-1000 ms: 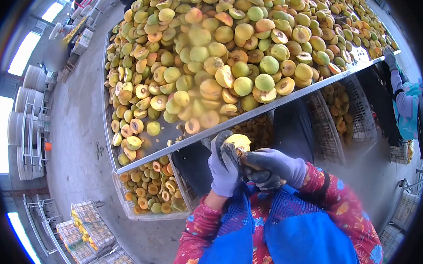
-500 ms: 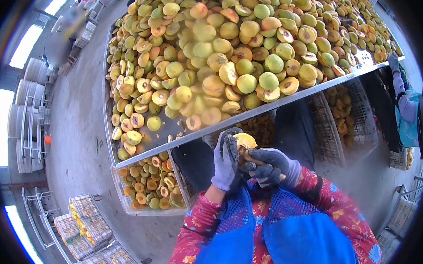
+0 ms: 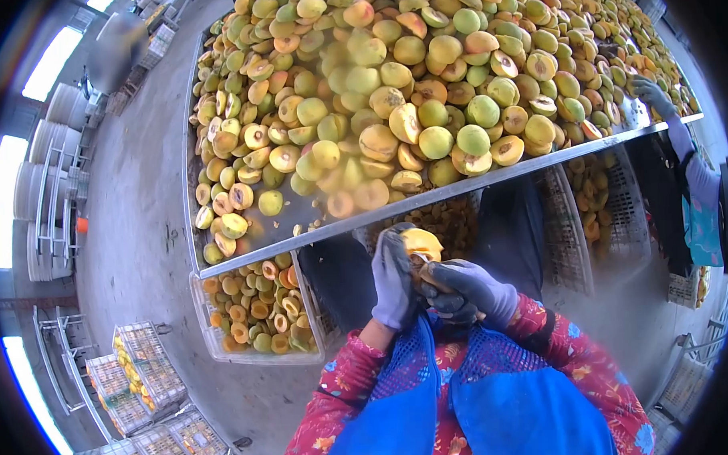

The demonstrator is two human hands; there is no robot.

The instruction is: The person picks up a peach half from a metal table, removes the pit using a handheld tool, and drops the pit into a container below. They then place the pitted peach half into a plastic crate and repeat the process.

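Observation:
In the head view, my left hand (image 3: 392, 279), in a lavender glove with dark, soiled fingers, is closed around a yellow peach (image 3: 422, 241) in front of my chest. My right hand (image 3: 469, 290), gloved the same way, is closed against the fruit's near side. A small light-brown tip, like a tool handle's end (image 3: 481, 315), pokes out below my right fingers; the rest of it is hidden in the grip. Beyond my hands, a metal-edged table (image 3: 316, 239) bears a large heap of peaches, many halved.
Below the table stand a white crate of peach halves (image 3: 213, 335) at left and another crate (image 3: 567, 232) at right. A co-worker's gloved hand (image 3: 656, 97) reaches over the table's right end. Stacked crates (image 3: 156, 371) stand on the floor at lower left.
The co-worker's hand has moved from the table edge inward over the peaches. My hands stay together on the peach, with my right fingers slightly shifted. The view has tilted a little.

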